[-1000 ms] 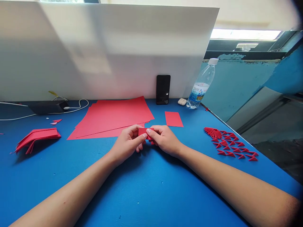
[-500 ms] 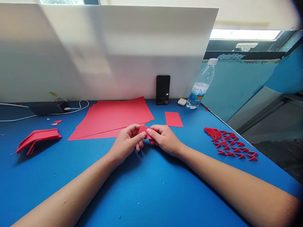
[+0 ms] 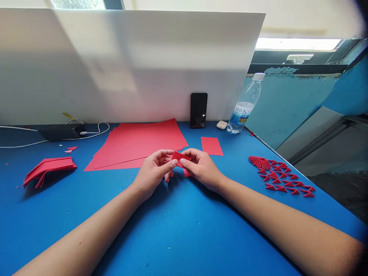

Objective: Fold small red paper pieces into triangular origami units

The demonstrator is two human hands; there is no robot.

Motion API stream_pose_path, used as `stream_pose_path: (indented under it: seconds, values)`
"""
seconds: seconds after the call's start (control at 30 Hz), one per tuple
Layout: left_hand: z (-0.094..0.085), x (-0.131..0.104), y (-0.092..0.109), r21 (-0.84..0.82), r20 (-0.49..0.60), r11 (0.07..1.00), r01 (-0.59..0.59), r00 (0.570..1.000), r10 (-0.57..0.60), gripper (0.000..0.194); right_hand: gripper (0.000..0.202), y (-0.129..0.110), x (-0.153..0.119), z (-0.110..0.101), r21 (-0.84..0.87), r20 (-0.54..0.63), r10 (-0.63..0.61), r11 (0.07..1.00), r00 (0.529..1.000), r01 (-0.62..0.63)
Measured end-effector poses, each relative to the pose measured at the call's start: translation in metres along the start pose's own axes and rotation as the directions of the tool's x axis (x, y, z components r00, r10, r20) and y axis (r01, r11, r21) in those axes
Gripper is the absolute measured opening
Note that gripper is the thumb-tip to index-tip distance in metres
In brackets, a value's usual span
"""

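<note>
Paper (image 3: 178, 156), pinched by left hand (image 3: 152, 171) and right hand (image 3: 206, 171) over the desk (image 3: 172, 226), slants, long axis left-to-right, right end lower in view.

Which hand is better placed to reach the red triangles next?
Your right hand, most likely: it is nearer the red triangles, which lie on its side of the table. Your left hand is farther off. Both hold a small red paper, so the left could keep it.

The small red paper piece (image 3: 178, 156) — held level a second ago — now slants, its left end higher than its right.
</note>
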State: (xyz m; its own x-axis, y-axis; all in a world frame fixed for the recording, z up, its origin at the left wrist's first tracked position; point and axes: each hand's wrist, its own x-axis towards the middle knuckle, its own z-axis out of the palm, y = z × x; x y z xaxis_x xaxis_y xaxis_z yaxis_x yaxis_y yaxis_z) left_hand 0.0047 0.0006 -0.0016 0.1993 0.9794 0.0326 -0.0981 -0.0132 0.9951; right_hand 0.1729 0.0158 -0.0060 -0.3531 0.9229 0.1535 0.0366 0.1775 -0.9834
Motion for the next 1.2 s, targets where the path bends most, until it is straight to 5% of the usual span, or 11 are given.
stream_pose_path:
  seconds: [0.47, 0.77, 1.0, 1.2]
  values:
    - [-0.0001, 0.0019, -0.0008, -0.028, -0.098, 1.0, 0.012, 0.995, -0.015, 0.029, 0.023, -0.0014, 0.0005, 0.0003, 0.051, 0.003, 0.031, 0.998, 1.0, -0.031]
    - [0.0011, 0.0006, 0.0021, 0.017, -0.038, 1.0, 0.014, 0.999, -0.014, 0.038, 0.012, -0.003, -0.0003, -0.0003, 0.031, 0.002, 0.0, 1.0, 1.0, 0.0]
    - [-0.0016, -0.0005, 0.0023, 0.132, 0.019, 0.991, 0.01, 1.0, -0.012, 0.024, 0.013, -0.0053, -0.0004, 0.0, 0.168, 0.033, 0.059, 0.984, 0.998, -0.064]
    - [-0.0017, -0.0017, 0.0027, 0.152, 0.035, 0.988, 0.024, 0.999, -0.03, 0.022, 0.019, -0.0029, 0.0003, -0.0014, 0.053, 0.008, -0.016, 0.998, 1.0, 0.016]
